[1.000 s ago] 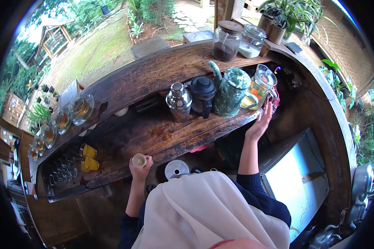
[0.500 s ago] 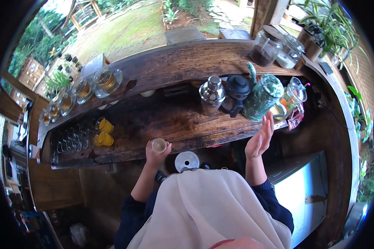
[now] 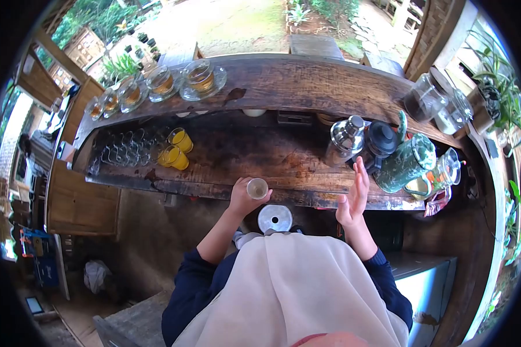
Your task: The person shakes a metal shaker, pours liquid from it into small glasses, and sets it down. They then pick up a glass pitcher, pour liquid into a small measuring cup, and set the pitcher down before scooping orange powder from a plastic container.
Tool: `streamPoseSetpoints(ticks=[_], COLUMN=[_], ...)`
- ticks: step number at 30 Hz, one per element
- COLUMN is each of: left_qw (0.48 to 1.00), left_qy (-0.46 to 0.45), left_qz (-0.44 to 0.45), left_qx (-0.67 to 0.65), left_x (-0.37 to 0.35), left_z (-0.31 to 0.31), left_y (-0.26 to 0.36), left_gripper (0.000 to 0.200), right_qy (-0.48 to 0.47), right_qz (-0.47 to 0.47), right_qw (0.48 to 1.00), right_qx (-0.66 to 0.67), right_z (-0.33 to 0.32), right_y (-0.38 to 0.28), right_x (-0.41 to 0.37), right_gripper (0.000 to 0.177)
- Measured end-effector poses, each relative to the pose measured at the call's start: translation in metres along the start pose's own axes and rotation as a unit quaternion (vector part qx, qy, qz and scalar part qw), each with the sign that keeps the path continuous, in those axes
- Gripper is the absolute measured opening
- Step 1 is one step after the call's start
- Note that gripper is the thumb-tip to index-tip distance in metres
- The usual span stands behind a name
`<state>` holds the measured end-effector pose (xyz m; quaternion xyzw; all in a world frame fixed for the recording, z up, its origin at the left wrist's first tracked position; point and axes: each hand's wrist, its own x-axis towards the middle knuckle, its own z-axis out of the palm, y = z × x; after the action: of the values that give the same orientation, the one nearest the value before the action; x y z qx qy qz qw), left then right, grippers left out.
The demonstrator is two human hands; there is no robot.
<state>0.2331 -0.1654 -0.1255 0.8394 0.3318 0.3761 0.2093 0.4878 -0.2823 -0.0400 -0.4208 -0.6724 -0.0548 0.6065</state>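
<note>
My left hand [image 3: 244,199] is wrapped round a small glass [image 3: 257,189], held upright near the front edge of the wooden counter [image 3: 260,151]. Its contents look pale from above. My right hand [image 3: 353,199] is raised over the counter's front edge with fingers stretched up and nothing in them. Close beyond those fingers stands a steel cocktail shaker [image 3: 347,139]. Beside it are a French press with a black lid [image 3: 382,139] and a green speckled enamel pot [image 3: 408,165]. A clear pitcher [image 3: 447,168] stands at the far right of that group.
Two glasses of yellow drink [image 3: 176,156] and several upturned clear glasses [image 3: 123,149] stand at the left. Along the raised ledge [image 3: 307,78] are several cups of tea on saucers [image 3: 200,78] and lidded jars [image 3: 427,95]. A round metal stool [image 3: 275,218] is below.
The view has turned left, so the counter items appear farther right. My right hand has moved left, from beside the enamel pot to in front of the shaker. My left hand still holds the glass.
</note>
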Motion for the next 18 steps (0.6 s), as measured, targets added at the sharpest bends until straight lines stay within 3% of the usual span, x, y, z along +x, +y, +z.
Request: streamPoseSetpoints(ticks=[2,11,18], left_qw=[0.999,1.0,0.999], left_qy=[-0.01,-0.012,0.022], left_qz=[0.031,0.013,0.047], left_qx=[0.021,0.007,0.01], left_x=[0.001,0.002,0.003], left_z=[-0.003,-0.003,-0.002], left_y=[0.002,0.001,-0.001], left_gripper=[0.021,0.022,0.021], right_qy=[-0.007,-0.07,-0.119], right_qz=[-0.011,-0.043,-0.035], right_qw=[1.0,0.996,0.99], right_qx=[0.009,0.04,0.061], right_z=[0.009,0.049,0.078], right_y=[0.003,0.008,0.012], right_x=[0.0,0.009,0.004], right_gripper=[0.055,0.053,0.064])
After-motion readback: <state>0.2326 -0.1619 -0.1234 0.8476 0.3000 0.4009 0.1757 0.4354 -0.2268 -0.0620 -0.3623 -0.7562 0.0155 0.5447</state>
